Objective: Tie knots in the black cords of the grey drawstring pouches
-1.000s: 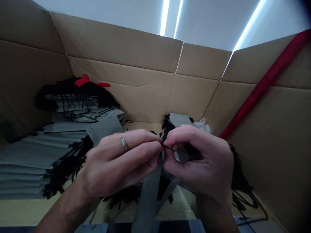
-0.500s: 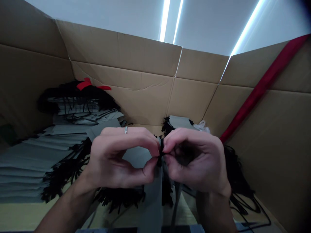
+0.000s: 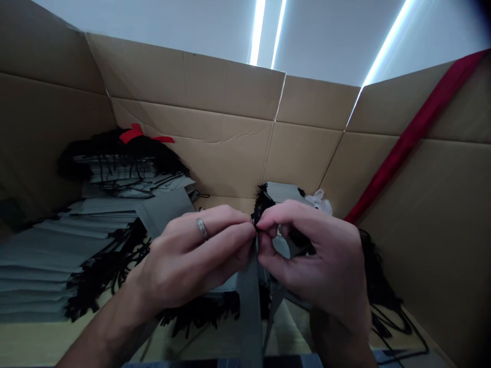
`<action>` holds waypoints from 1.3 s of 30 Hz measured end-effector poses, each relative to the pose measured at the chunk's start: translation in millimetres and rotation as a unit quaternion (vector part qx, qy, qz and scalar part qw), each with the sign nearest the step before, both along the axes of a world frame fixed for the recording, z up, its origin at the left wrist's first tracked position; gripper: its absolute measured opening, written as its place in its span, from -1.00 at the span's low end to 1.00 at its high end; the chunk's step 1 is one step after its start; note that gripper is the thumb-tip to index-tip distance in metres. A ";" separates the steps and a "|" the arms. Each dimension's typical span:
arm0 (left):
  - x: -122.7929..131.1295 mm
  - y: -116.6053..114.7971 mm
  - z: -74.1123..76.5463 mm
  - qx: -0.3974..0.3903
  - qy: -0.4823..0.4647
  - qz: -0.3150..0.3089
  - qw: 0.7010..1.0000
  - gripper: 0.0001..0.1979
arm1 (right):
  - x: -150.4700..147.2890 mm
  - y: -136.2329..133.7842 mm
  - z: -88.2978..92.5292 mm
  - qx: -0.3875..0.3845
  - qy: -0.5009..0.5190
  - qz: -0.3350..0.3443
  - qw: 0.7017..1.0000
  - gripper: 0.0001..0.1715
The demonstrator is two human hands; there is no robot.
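Observation:
My left hand [image 3: 192, 260], with a ring on one finger, is closed, its fingertips pinched at a small piece of black cord [image 3: 256, 228]. From the right, my right hand [image 3: 322, 260] pinches the same cord between thumb and forefinger, the fingertips almost meeting. Below them hangs a grey paper bag-like piece [image 3: 250, 319], seen nearly edge-on. The cord's exact path is hidden by the fingers. Behind and under the hands lies a grey stack fringed with black cord ends [image 3: 203, 311].
Stacked grey pieces with black cords [image 3: 42, 260] fill the left side, and a black cord bundle with red strips [image 3: 132, 134] tops a pile behind. Another grey stack [image 3: 284, 191] stands at the back. Black cords [image 3: 383, 286] lie right. Cardboard walls [image 3: 215, 122] enclose the table; a red band [image 3: 414, 133] crosses one.
My left hand has rolled over, its fingers now folded together instead of forming a ring. Both hands' fingertips sit slightly higher, and the grey piece has shifted a little right.

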State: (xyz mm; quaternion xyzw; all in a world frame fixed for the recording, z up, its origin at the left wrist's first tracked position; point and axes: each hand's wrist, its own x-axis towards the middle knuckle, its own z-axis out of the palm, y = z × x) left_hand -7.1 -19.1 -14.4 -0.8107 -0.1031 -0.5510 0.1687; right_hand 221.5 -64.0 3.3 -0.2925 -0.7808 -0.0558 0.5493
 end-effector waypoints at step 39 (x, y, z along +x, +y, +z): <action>26.8 -4.4 7.2 -0.078 -0.111 -0.241 0.961 -0.81 | -2.1 2.8 3.6 -0.057 0.105 0.174 0.978 -0.66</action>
